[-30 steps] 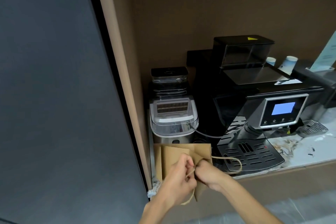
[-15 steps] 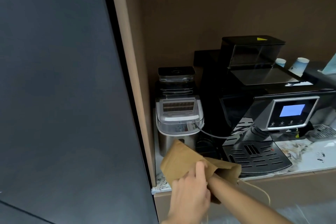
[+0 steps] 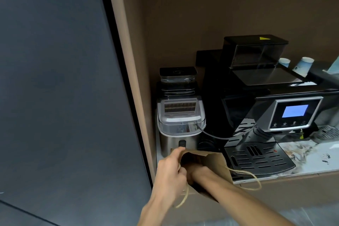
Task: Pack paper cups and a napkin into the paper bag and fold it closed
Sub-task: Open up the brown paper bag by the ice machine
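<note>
A brown paper bag [image 3: 216, 164] with twine handles lies at the counter's front edge, its mouth open toward me. My left hand [image 3: 170, 174] grips the bag's left rim and holds it open. My right hand [image 3: 196, 171] is pushed inside the bag; its fingers are hidden by the paper, so I cannot tell what they hold. Two white and blue paper cups [image 3: 303, 66] stand upside down at the back right, behind the coffee machine. No napkin is visible.
A black coffee machine [image 3: 266, 106] with a lit blue screen fills the middle of the alcove, its drip tray just right of the bag. A silver ice maker [image 3: 180, 124] stands behind the bag. A dark grey panel [image 3: 55, 97] walls off the left. The marble counter [image 3: 310, 158] shows at the right.
The bag went from flat, held by its handles, to opened up. My right hand has gone inside it while my left hand holds the rim. The view shifted slightly.
</note>
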